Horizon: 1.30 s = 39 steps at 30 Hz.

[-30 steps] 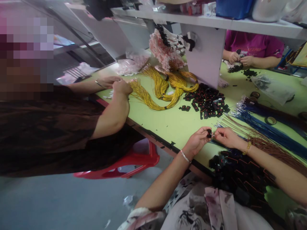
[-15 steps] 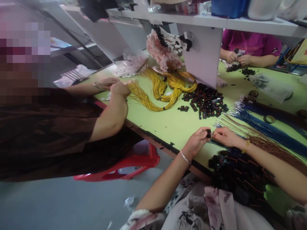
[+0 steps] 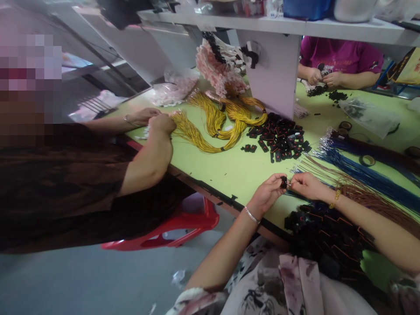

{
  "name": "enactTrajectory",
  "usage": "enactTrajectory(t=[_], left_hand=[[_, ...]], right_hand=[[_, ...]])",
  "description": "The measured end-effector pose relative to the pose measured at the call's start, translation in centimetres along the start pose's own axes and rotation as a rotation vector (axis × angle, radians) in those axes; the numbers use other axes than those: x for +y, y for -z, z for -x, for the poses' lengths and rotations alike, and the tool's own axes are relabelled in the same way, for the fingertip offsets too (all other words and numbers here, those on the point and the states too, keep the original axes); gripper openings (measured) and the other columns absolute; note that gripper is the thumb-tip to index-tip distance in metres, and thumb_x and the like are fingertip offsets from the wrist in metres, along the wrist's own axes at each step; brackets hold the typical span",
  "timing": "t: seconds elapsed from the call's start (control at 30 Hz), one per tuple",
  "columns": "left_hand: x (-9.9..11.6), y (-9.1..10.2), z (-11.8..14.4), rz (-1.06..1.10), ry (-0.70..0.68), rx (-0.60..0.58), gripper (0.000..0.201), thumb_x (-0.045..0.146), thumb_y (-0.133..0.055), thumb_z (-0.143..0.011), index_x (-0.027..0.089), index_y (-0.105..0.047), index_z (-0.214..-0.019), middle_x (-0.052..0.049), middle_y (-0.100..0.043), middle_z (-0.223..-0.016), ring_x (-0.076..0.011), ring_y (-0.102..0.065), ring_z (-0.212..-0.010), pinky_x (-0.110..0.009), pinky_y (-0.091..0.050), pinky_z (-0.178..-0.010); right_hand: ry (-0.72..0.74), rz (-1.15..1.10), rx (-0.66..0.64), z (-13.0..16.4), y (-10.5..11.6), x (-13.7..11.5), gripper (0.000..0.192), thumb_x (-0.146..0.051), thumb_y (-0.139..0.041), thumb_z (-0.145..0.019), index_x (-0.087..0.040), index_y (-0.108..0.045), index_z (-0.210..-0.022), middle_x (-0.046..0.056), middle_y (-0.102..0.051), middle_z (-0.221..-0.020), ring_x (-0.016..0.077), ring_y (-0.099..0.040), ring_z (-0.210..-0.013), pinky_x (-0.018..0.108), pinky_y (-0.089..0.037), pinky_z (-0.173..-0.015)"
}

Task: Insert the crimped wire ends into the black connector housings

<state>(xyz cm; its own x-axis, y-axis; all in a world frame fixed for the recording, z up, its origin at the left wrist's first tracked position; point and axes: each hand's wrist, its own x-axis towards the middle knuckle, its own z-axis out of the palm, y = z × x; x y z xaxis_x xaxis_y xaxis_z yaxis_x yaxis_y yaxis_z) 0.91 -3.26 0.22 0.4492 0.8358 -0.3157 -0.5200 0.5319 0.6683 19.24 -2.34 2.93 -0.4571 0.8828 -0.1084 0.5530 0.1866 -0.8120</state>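
The left hand pinched a small black connector between fingertips, just left of the right hand, whose fingers were closed on a thin wire running rightward, end-on to the connector. Since 1 second earlier, both hands had held the same grip over the green table.

Wire tip between hands too small to tell; co-worker's face blurred
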Motion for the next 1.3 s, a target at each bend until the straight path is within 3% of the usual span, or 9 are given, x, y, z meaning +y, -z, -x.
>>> enactTrajectory(t=[0.73,1.17,1.3], left_hand=[[0.0,0.1,-0.1,-0.033,-0.005,0.02,0.029,0.023,-0.074,-0.071,0.014,-0.063,-0.095,-0.004,-0.062,-0.082,-0.0102,-0.056,-0.071,-0.023,-0.045,-0.068],[-1.2,-1.7,0.5,-0.199,-0.143,0.235,0.03,0.03,-0.076,-0.066,0.013,-0.062,-0.087,-0.001,-0.059,-0.073,-0.0076,-0.051,-0.062,-0.022,-0.041,-0.061],[-1.2,-1.8,0.5,-0.228,-0.133,0.245,0.031,0.03,-0.075,-0.065,0.013,-0.062,-0.087,-0.001,-0.06,-0.074,-0.0081,-0.051,-0.063,-0.022,-0.041,-0.06]], right_hand=[[0.047,0.142,0.063,0.3,0.1,-0.9,0.018,-0.024,-0.051,-0.077,-0.018,-0.049,-0.059,-0.004,-0.047,-0.052,0.0079,-0.037,-0.049,0.021,-0.023,-0.049],[0.134,0.259,0.037,0.4,0.4,-1.8,0.015,-0.018,-0.049,-0.079,-0.017,-0.051,-0.064,-0.002,-0.052,-0.059,0.0091,-0.039,-0.053,0.023,-0.025,-0.053],[0.124,0.238,-0.016,0.5,0.5,-1.5,0.016,-0.019,-0.049,-0.08,-0.017,-0.052,-0.064,-0.003,-0.05,-0.057,0.0087,-0.038,-0.052,0.022,-0.025,-0.053]])
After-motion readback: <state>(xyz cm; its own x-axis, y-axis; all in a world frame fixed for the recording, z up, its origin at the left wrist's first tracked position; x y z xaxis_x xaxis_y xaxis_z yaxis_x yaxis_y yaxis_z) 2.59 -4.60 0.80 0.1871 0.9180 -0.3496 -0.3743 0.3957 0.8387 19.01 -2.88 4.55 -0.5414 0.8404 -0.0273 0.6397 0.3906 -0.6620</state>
